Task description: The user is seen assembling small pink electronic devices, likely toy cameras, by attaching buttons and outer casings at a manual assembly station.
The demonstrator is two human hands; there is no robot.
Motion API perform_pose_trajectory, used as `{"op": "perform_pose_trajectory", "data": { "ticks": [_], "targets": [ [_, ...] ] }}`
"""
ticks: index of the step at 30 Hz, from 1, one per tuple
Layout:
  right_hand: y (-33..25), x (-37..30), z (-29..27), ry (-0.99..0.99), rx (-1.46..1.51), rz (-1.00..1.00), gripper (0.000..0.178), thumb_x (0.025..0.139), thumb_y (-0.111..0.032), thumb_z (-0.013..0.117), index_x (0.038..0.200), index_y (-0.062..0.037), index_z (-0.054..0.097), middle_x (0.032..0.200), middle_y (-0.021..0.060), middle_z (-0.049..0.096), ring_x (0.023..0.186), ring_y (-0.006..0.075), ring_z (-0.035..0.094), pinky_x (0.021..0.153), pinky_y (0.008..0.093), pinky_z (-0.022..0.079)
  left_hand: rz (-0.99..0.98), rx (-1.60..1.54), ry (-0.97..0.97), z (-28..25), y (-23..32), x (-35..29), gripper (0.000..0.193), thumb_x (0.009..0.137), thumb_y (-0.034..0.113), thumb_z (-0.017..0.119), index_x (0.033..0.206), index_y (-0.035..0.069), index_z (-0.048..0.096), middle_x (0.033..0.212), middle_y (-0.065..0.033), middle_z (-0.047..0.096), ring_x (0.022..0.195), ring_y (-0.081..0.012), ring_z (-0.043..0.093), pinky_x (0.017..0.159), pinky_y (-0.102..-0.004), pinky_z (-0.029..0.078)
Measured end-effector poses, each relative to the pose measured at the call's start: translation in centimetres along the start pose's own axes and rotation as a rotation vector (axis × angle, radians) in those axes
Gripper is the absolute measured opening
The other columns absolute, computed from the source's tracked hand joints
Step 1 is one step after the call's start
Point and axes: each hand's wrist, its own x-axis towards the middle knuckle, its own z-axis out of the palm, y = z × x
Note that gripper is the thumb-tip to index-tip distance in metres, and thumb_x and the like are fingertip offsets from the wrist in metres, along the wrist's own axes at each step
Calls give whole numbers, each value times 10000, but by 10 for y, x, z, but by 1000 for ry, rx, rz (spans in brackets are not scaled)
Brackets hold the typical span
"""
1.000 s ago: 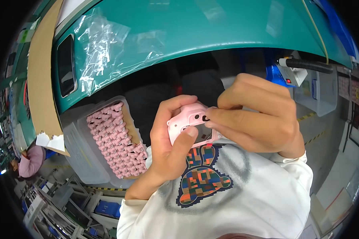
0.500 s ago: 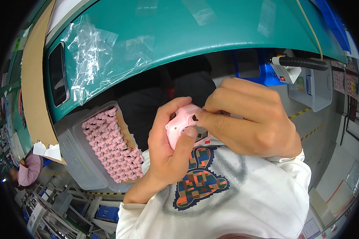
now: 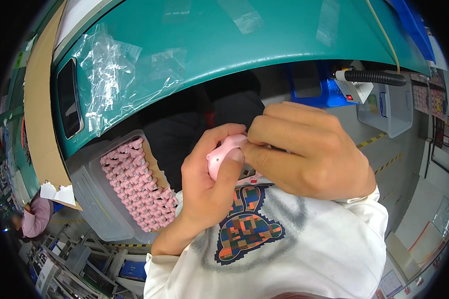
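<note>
A small rounded pink plastic casing [image 3: 219, 160] with a small hole in its side sits in my left hand [image 3: 208, 178]. My left fingers curl around its far side and the thumb presses on the near side. Against its right edge, the fingertips of my right hand [image 3: 307, 152] are pinched together. Whatever lies between those fingertips is hidden. Part of the casing's underside and right end is covered by both hands. To the left, a clear plastic bin [image 3: 102, 214] holds rows of many similar pink pieces [image 3: 137, 187] beside a cardboard sheet.
Ahead is a green work table [image 3: 204, 37] with a phone [image 3: 70, 99] and crumpled clear plastic film [image 3: 110, 74]. A cardboard strip [image 3: 41, 109] runs along its left. At right are a black corrugated hose [image 3: 374, 76], a blue frame [image 3: 329, 94] and a clear bin [image 3: 396, 112].
The casing has turned in my left hand, so the dark opening on its upper right no longer shows. My right fingertips stay against it. The whole view has shifted slightly.
</note>
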Motion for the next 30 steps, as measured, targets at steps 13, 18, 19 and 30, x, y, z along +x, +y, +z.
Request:
{"op": "perform_pose_trajectory", "data": {
  "ticks": [13, 18, 19, 30],
  "targets": [
    [5, -6, 22, 155, 278, 141, 139, 701, 54, 763, 834, 22, 742, 818, 67, 624, 619, 158, 480, 543, 253, 396, -51, -173, 49, -9, -18, 8, 337, 934, 35, 530, 1253, -18, 623, 1076, -122, 693, 906, -154, 612, 817, -247, 486],
    [2, -7, 28, 206, 426, 274, 184, 684, 62, 738, 861, 19, 761, 820, 73, 636, 620, 153, 494, 542, 245, 400, 43, -155, 20, -13, -20, 7, 357, 915, 51, 518, 1250, -27, 617, 1067, -127, 691, 911, -164, 615, 832, -256, 486],
    [2, -7, 29, 210, 419, 276, 192, 678, 64, 729, 861, 17, 761, 819, 74, 637, 618, 153, 494, 541, 245, 399, 44, -174, 25, -13, -20, 6, 366, 906, 56, 519, 1249, -28, 616, 1066, -131, 690, 910, -167, 616, 832, -259, 488],
    [-6, -2, 31, 245, 298, 226, 211, 644, 65, 699, 841, 8, 751, 803, 77, 637, 610, 154, 495, 532, 247, 391, 85, -167, 52, -8, -14, 2, 419, 830, 64, 532, 1228, -43, 602, 1045, -160, 689, 890, -181, 623, 823, -275, 504]
  ]
}}
